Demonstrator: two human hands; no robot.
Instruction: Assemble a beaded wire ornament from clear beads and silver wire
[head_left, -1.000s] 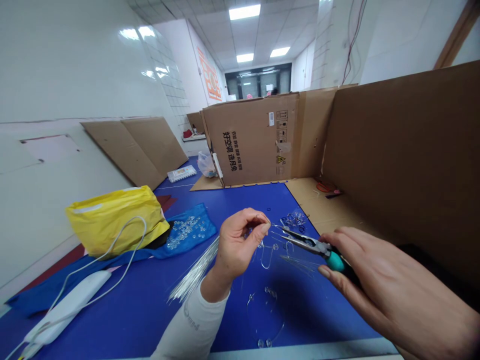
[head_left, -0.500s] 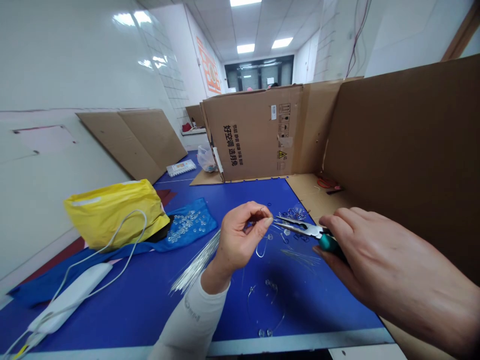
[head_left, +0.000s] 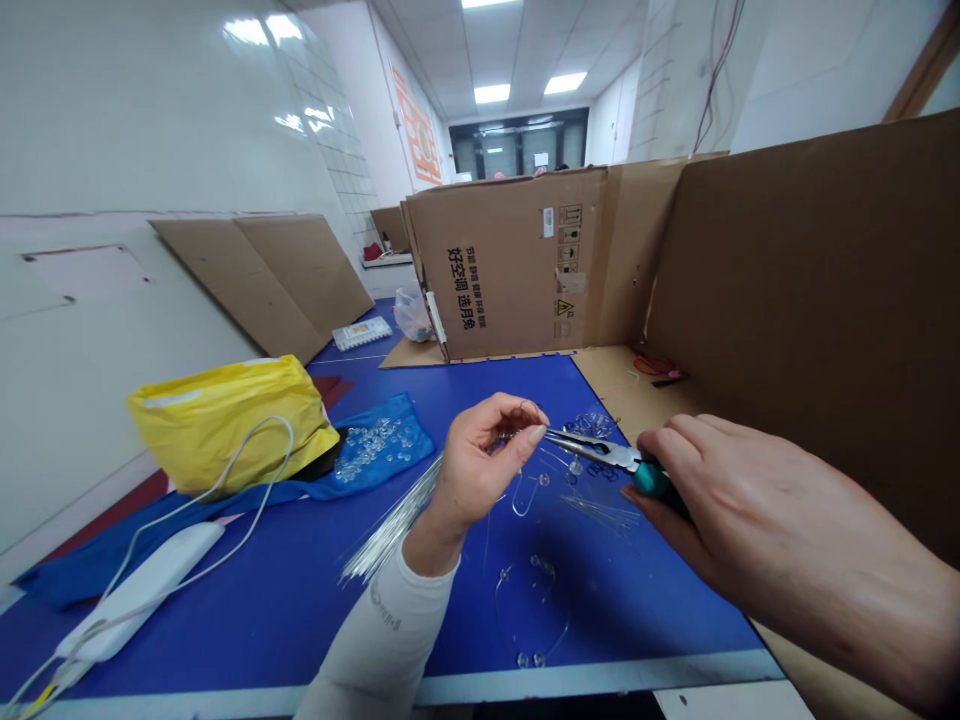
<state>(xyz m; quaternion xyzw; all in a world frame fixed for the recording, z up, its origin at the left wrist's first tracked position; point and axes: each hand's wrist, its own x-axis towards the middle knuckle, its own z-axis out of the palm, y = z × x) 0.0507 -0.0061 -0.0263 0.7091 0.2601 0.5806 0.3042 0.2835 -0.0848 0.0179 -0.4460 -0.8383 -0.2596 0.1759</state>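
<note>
My left hand (head_left: 484, 455) is closed in a pinch on a thin wire (head_left: 531, 407), whose small loop shows above the fingers. Wrapped in my right hand (head_left: 712, 490) are long-nose pliers (head_left: 604, 452) with a green grip. Their jaws are nearly together, and the tips touch or almost touch my left fingertips; whether they bite the wire cannot be made out. Below and behind the pliers lie small wire pieces with clear beads (head_left: 543, 480). A pile of wire hooks and rings (head_left: 592, 426) sits just behind the jaws.
Straight wires (head_left: 397, 520) lie in a bundle beside my left wrist. Clear beads (head_left: 373, 449) rest on a blue cloth (head_left: 409, 415) near a yellow bag (head_left: 232, 425). A white power strip (head_left: 142, 590) stands front left. Cardboard (head_left: 510, 270) walls the back and right.
The plier jaws have closed from slightly apart and moved a little left, up to my left fingertips. The left hand has turned slightly, showing more of the wire loop.
</note>
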